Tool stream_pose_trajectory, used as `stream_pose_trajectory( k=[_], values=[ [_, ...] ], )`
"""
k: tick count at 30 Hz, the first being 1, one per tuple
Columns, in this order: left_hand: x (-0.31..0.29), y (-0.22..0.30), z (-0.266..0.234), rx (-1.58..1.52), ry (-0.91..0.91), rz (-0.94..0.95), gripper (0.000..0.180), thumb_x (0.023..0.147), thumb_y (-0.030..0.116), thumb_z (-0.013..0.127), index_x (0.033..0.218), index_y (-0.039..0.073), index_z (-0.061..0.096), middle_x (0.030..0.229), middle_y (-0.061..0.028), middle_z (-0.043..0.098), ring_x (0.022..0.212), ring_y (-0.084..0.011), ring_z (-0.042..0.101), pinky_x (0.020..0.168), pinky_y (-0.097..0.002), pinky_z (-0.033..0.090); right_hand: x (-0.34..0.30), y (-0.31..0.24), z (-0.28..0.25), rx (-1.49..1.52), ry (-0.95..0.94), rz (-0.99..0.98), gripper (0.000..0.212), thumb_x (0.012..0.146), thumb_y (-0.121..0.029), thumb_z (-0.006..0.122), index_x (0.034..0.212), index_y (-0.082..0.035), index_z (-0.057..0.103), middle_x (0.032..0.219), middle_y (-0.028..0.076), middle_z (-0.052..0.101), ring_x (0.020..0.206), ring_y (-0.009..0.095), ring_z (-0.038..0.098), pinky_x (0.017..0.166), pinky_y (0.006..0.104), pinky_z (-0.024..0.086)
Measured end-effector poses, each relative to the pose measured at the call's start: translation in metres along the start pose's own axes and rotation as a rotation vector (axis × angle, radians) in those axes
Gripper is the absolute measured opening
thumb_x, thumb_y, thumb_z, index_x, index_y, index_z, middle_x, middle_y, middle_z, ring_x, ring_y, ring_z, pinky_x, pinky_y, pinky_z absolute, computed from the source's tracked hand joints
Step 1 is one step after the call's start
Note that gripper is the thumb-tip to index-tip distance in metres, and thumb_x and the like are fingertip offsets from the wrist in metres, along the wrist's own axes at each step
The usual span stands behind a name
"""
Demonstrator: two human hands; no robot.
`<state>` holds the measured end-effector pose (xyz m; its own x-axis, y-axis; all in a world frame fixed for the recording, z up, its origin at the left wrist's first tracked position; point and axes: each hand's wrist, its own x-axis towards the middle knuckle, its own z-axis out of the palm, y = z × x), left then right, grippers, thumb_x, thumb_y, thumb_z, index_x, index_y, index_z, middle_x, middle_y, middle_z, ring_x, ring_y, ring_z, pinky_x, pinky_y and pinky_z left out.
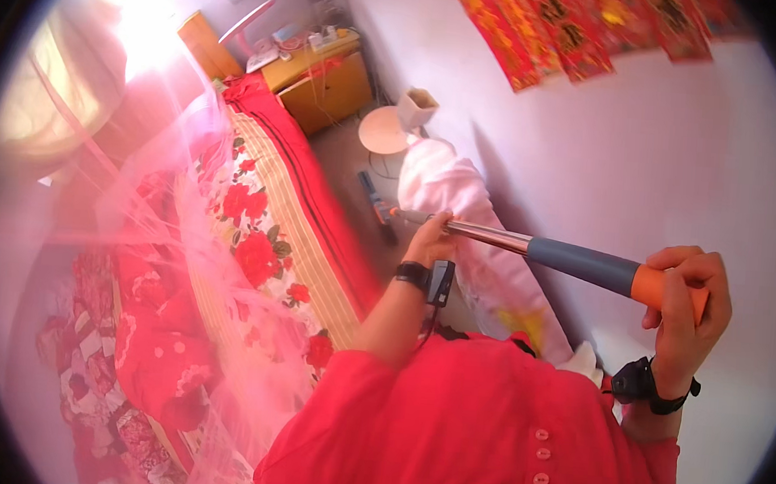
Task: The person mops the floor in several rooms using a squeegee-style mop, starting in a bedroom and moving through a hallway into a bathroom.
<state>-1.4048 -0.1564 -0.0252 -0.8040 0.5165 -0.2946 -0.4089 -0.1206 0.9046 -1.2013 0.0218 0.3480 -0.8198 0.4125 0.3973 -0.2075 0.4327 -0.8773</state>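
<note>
Nearest the camera, our red top (483, 428) is filling the lower middle, and beyond it we are holding a long-handled tool (584, 266), apparently a flat mop, slantwise across our front. Our right hand (695, 328) is wrapping its fingers around the orange end of the grip, while our left hand (430, 238) is closing around the bare metal pole. Just past the left hand, the narrow flat head (376, 205) is apparently resting on the grey floor (344, 162), in the strip between the bed (320, 203) to that hand's left and a pink-and-white covered piece (451, 183) to its right. We are judging this as a pass in mid-course: the tool is gripped and the head is seemingly down, so the setting-up is looking done. What is probably remaining is the floor farther ahead of the left hand, around the round pale stool (384, 130) and toward the wooden surface (331, 92) beyond; we are seeing no clear line between cleaned and uncleaned floor, so we cannot tell how much is finished.
</note>
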Motion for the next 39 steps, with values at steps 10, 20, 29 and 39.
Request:
stream_pose_trajectory(
  k=[10,20,29,39],
  values=[
    [0.095,0.089,-0.057,-1.366,0.069,-0.316,0.008,0.084,0.001,0.05,0.088,-0.005,0.046,0.084,-0.0108,0.051,0.077,-0.0202,0.055,0.075,-0.0295,0.052,0.153,-0.008,0.13,-0.08,0.171,-0.275,0.007,0.084,-0.013,0.052,0.085,-0.007,0.051,0.078,0.004,0.057,0.055,0.005,0.046,0.042,0.0145,0.031],
    [0.148,0.125,-0.094,-1.719,-0.189,-0.471,0.015,0.088,0.015,0.053,0.085,0.001,0.05,0.08,-0.0082,0.057,0.075,-0.0197,0.059,0.072,-0.0315,0.054,0.255,0.083,0.221,0.406,-0.121,-0.088,0.015,0.075,-0.009,0.064,0.085,-0.005,0.054,0.076,0.003,0.054,0.069,0.013,0.053,0.069,0.0263,0.043],
    [0.133,0.035,-0.253,-0.74,-0.069,-0.442,0.009,0.086,0.012,0.055,0.079,0.006,0.051,0.078,-0.0056,0.056,0.072,-0.0182,0.056,0.061,-0.0271,0.046,0.333,0.077,0.332,0.642,-0.291,-0.008,0.013,0.076,-0.007,0.061,0.075,-0.005,0.049,0.059,0.001,0.041,0.054,0.013,0.043,0.06,0.0289,0.04],
    [0.053,0.075,-0.433,-0.364,0.855,-0.37,0.007,0.081,0.003,0.051,0.074,0.002,0.05,0.063,-0.0069,0.051,0.053,-0.0149,0.051,0.057,-0.029,0.051,0.391,0.059,0.41,0.481,-0.099,0.183,0.018,0.08,-0.015,0.062,0.075,-0.009,0.046,0.059,0.0,0.047,0.054,0.013,0.048,0.054,0.0253,0.039]
  ],
)
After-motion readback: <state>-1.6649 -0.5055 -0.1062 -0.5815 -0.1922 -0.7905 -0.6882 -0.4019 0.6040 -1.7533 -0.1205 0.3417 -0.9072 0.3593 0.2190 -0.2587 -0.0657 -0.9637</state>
